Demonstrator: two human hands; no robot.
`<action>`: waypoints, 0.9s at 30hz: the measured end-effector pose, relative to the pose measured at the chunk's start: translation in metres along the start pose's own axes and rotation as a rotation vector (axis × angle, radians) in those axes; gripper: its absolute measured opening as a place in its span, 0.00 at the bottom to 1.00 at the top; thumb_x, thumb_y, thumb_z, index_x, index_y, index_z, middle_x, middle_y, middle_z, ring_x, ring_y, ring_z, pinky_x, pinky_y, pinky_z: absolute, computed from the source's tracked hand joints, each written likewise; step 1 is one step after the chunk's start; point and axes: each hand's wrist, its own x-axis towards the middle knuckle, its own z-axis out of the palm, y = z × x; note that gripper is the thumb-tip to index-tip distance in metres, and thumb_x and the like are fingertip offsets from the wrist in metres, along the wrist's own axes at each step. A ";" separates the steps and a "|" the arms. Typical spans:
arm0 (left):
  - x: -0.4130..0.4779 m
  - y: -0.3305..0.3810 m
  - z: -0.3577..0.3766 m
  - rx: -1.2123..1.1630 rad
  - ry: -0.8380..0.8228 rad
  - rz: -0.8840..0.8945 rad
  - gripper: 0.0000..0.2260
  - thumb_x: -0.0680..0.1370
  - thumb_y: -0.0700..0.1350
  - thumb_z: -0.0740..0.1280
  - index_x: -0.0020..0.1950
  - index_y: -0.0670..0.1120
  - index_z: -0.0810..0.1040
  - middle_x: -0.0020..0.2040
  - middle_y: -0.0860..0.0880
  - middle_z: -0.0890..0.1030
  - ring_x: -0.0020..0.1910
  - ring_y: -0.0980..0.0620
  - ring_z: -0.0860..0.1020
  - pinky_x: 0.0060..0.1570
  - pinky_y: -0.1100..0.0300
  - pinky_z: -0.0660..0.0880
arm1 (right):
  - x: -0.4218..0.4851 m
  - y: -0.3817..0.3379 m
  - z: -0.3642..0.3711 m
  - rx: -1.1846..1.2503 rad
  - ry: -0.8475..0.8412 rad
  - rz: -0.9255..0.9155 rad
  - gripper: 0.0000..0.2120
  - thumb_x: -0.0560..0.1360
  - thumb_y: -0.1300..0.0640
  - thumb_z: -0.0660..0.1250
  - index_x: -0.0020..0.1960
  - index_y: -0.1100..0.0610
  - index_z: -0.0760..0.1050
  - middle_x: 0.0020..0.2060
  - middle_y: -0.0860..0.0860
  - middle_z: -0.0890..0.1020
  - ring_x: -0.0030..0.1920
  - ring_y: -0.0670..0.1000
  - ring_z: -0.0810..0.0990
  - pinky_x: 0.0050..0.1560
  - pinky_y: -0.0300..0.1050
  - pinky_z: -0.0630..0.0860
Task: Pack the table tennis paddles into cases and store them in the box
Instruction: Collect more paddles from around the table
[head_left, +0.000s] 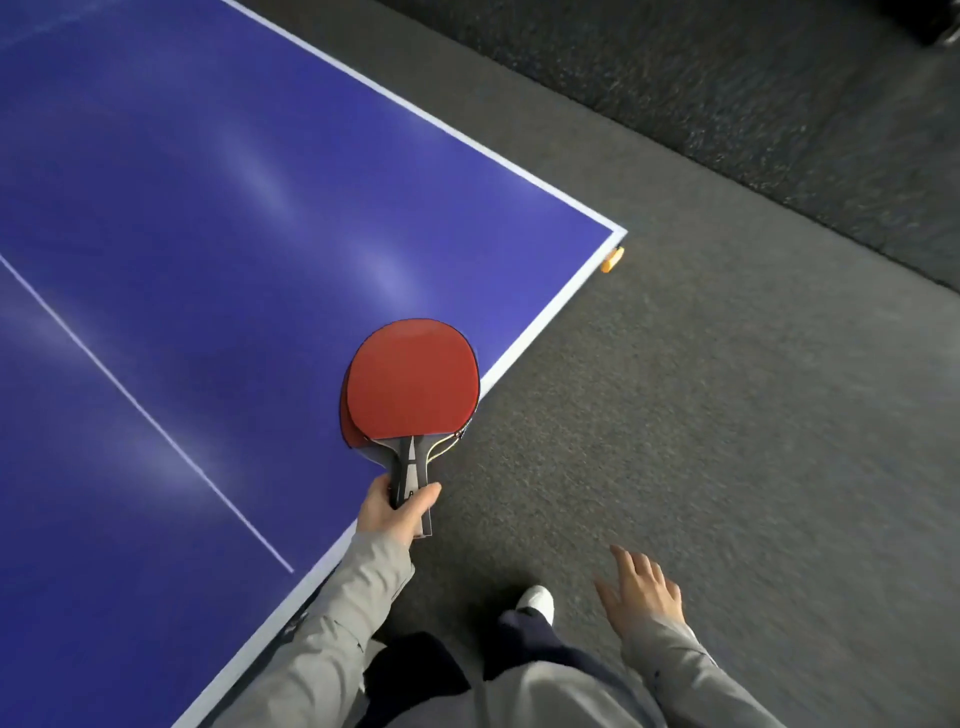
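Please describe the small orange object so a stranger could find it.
Start at the big blue table and follow its white edge to the corner. Just below that corner, against the grey floor, is the small orange object, the only orange thing.

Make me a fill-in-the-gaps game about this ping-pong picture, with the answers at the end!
1. The left hand holds the paddles by their ____.
2. The rubber on the top paddle, facing the camera, is coloured ____.
3. The right hand holds ____, its fingers spread above the floor.

Missing words: handles; red; nothing.
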 end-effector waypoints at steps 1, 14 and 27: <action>-0.003 0.004 0.024 0.025 -0.015 0.006 0.13 0.71 0.43 0.73 0.51 0.40 0.75 0.41 0.46 0.77 0.39 0.52 0.75 0.32 0.66 0.67 | 0.005 0.018 -0.005 -0.004 -0.007 0.002 0.27 0.79 0.42 0.55 0.74 0.48 0.54 0.71 0.47 0.63 0.73 0.50 0.59 0.70 0.48 0.58; -0.007 0.063 0.240 0.191 -0.231 0.101 0.20 0.62 0.50 0.70 0.48 0.40 0.76 0.37 0.47 0.77 0.37 0.50 0.74 0.35 0.62 0.70 | 0.068 0.187 -0.063 0.108 -0.153 0.199 0.24 0.79 0.42 0.54 0.72 0.49 0.60 0.70 0.49 0.67 0.72 0.52 0.61 0.69 0.50 0.59; 0.110 0.146 0.419 0.195 -0.313 0.063 0.06 0.73 0.39 0.71 0.46 0.43 0.75 0.38 0.48 0.76 0.39 0.51 0.74 0.36 0.63 0.71 | 0.217 0.265 -0.195 0.164 -0.307 0.323 0.23 0.79 0.41 0.52 0.70 0.49 0.62 0.70 0.51 0.67 0.71 0.54 0.64 0.69 0.52 0.60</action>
